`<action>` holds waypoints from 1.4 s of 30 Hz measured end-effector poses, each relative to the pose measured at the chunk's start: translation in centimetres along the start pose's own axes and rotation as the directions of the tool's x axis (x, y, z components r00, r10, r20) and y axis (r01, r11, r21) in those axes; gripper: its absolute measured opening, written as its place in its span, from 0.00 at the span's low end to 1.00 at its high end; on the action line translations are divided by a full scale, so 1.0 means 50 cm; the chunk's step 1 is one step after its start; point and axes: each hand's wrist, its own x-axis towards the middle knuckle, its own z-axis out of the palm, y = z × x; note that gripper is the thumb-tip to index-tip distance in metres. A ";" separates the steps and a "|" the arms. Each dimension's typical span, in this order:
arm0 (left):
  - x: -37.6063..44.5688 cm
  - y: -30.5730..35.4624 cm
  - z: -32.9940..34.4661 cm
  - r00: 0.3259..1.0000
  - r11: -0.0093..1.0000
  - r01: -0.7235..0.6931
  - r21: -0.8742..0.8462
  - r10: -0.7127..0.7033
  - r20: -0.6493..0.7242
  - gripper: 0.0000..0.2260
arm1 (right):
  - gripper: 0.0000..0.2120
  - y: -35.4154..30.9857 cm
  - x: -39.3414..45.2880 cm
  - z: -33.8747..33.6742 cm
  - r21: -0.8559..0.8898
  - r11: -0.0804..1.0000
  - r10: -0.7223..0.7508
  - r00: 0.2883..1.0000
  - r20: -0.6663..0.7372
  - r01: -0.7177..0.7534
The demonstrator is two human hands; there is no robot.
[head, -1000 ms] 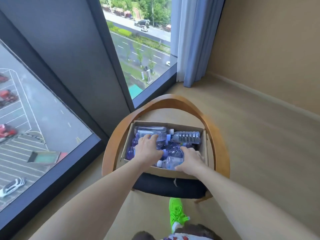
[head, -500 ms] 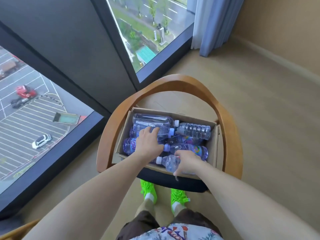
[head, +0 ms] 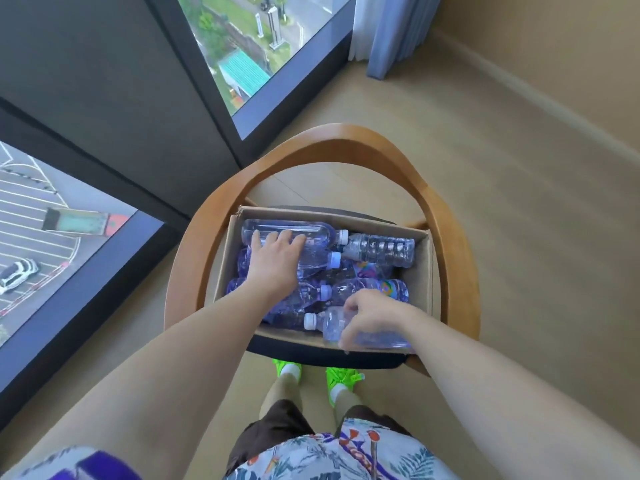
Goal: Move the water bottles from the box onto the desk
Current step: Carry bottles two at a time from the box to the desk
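A cardboard box (head: 429, 271) sits on a chair seat, filled with several clear water bottles lying on their sides. My left hand (head: 273, 261) lies over a bottle (head: 317, 259) in the box's far left part, fingers curled over it. My right hand (head: 370, 317) grips a white-capped bottle (head: 330, 327) at the box's near edge, raised slightly above the rim. A ribbed bottle (head: 381, 251) lies at the far right. No desk is in view.
The box rests on a wooden armchair (head: 460, 237) with a curved back and dark cushion. Floor-to-ceiling windows (head: 249, 46) stand to the left and behind it, with a blue curtain (head: 391, 32) at the corner. Beige floor stretches to the right. My green shoes (head: 341, 379) stand just before the chair.
The view has tilted down and closer to the box. My left hand reached further over the far-left bottle. My right hand closed round the near bottle and raised it a little.
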 end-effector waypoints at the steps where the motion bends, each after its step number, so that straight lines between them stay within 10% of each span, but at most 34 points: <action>1: 0.008 -0.003 -0.005 1.000 1.000 -0.013 0.012 0.013 0.007 0.36 | 0.31 -0.002 -0.002 -0.001 0.105 0.994 0.040 0.999 0.028 -0.042; 7: 0.024 -0.041 -0.055 0.987 0.977 -0.004 -0.214 0.038 0.156 0.20 | 0.52 -0.039 -0.026 -0.004 0.492 0.855 0.132 0.986 0.103 -0.166; 12: -0.007 -0.066 -0.091 0.971 0.856 0.194 -0.479 -0.099 0.217 0.19 | 0.40 -0.085 -0.041 -0.041 0.597 0.800 0.071 0.997 -0.001 -0.056; 19: -0.093 -0.068 -0.217 0.940 0.257 0.326 -0.910 -0.193 0.283 0.16 | 0.29 -0.146 -0.092 -0.093 0.690 0.713 -0.050 0.990 -0.132 0.128; 26: -0.237 -0.041 -0.286 0.943 -0.369 0.147 -0.918 -0.226 0.242 0.14 | 0.33 -0.216 -0.180 -0.115 0.597 0.749 -0.247 0.957 -0.151 0.287; 33: -0.425 -0.057 -0.284 0.852 -0.372 0.015 -0.928 -0.481 0.206 0.32 | 0.20 -0.328 -0.285 -0.058 0.425 0.784 -0.453 0.885 -0.106 0.453; 42: -0.784 -0.126 -0.248 0.582 -0.350 -0.227 -0.909 -0.797 0.162 0.33 | 0.34 -0.516 -0.414 0.179 0.323 0.746 -0.650 0.743 0.160 0.582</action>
